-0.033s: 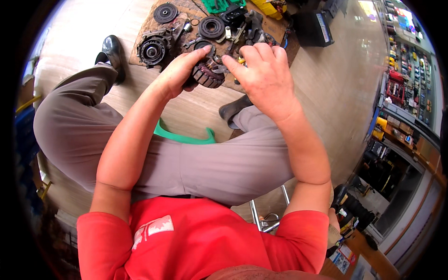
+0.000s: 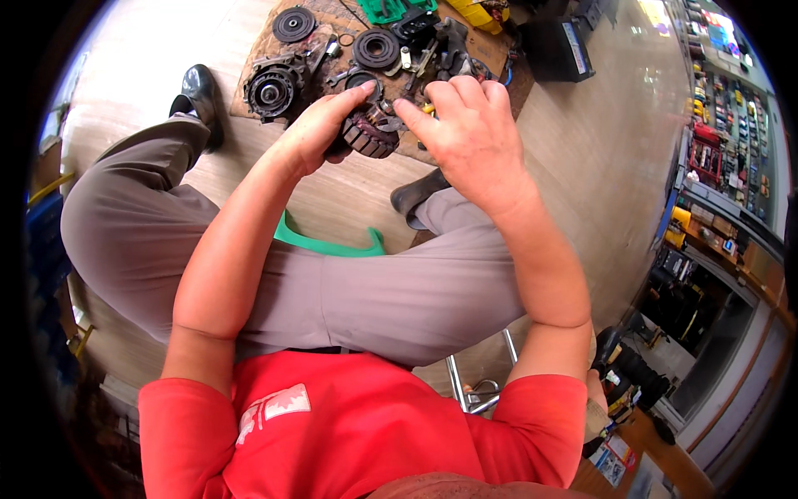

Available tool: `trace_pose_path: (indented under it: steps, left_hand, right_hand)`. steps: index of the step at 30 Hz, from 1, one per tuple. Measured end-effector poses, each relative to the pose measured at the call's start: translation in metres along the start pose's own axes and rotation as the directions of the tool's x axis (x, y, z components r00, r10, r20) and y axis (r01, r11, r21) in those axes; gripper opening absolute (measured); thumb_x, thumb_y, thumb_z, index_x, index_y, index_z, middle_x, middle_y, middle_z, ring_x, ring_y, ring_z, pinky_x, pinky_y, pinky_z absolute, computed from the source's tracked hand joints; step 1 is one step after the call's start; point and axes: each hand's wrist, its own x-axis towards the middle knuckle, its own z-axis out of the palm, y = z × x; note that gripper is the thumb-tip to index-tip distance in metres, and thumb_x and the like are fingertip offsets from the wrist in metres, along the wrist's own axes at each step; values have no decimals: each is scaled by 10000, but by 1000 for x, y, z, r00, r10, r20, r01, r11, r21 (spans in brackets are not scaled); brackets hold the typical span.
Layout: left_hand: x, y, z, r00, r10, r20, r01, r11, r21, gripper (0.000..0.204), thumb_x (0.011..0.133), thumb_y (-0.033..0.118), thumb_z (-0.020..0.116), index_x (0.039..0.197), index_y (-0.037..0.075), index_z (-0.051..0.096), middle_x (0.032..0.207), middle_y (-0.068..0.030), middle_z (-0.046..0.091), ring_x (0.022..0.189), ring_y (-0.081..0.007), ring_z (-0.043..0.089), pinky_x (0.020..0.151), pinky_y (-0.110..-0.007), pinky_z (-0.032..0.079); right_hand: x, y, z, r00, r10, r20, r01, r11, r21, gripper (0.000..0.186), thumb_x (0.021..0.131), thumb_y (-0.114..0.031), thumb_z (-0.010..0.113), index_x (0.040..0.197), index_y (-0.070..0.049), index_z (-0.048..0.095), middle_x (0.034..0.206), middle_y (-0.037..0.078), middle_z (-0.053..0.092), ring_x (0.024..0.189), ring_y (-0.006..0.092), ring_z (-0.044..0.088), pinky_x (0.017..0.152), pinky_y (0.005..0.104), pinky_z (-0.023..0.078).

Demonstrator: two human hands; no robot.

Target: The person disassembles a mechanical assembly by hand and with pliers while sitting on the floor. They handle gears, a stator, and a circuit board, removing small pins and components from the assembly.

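My left hand (image 2: 322, 125) is closed around an armature (image 2: 369, 140), a dark ridged motor cylinder with reddish-brown windings at its upper end. The thumb lies along the top and the other fingers are mostly hidden beneath. To its right, my right hand (image 2: 475, 137) is curled with the thumb pointing at the windings. A bit of yellow (image 2: 428, 109) shows under its fingers, and a grey metal tip (image 2: 388, 124) rests by the windings. They look like parts of one hand tool, but the palm hides its full shape.
Beyond my hands, a stained cardboard sheet (image 2: 243, 104) bears a round motor housing (image 2: 270, 91), a pulley (image 2: 294, 24), a dark ring (image 2: 376, 50) and several small metal parts. A black box (image 2: 555, 51) stands at the far right. A green stool edge (image 2: 332, 245) shows below my legs.
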Motion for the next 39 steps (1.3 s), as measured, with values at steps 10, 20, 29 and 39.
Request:
trace_pose_path:
  steps: [10,20,29,39]
  left_hand:
    - [-6,4,3,997,51,50,-58,987,150,431,903,522,551,796,111,623,591,41,537,420,-43,371,368,-216,217]
    - [-6,4,4,999,35,28,-41,963,268,392,885,485,580,759,115,607,588,47,508,441,-44,371,382,-206,234]
    - [-9,7,7,999,50,-1,-48,967,250,347,894,443,573,813,108,616,616,50,522,456,-38,383,392,-207,240]
    - [-6,6,0,998,53,21,-56,977,204,329,899,431,571,847,110,622,619,54,535,464,-32,393,396,-208,233]
  right_hand:
    - [1,-9,-7,997,-47,65,48,999,-12,77,758,-199,604,817,-180,651,787,-32,526,842,172,506,719,341,366]
    - [-5,-18,-9,982,-25,189,40,996,-76,107,758,-192,616,857,-196,657,776,-28,494,824,173,482,700,339,362]
    - [-6,-27,-14,963,31,266,-2,994,-107,115,787,-195,619,832,-116,690,817,17,598,875,205,543,715,365,398]
    - [-7,-26,-5,972,53,227,-24,991,-128,68,762,-181,616,824,-170,643,740,-16,530,731,169,538,636,316,397]
